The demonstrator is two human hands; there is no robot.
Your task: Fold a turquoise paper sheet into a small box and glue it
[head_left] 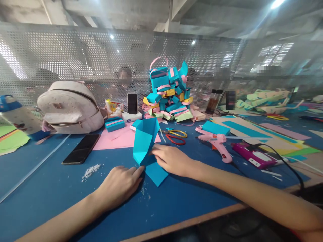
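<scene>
A sheet of blue paper [144, 143], creased into panels, stands partly upright on the table in front of me, while one flap lies flat toward me. My right hand [174, 159] is closed on its right side at the fold, with some fingertips hidden behind the paper. At the lower left edge, my left hand [123, 181] rests on the table with bent fingers, the index fingertip at the paper's bottom corner; its thumb is hidden. Behind the paper lie scissors [176, 137] with red and yellow handles. To the right is a pink glue gun [218, 144].
A pile of blue, pink and yellow paper boxes [169, 97] stands at the back. Leftward are a phone [81, 149], white scraps [91, 172], a backpack [72, 109] and a bottle [21, 117]. A purple power strip [253, 156] with a cable and paper strips [247, 130] lie right.
</scene>
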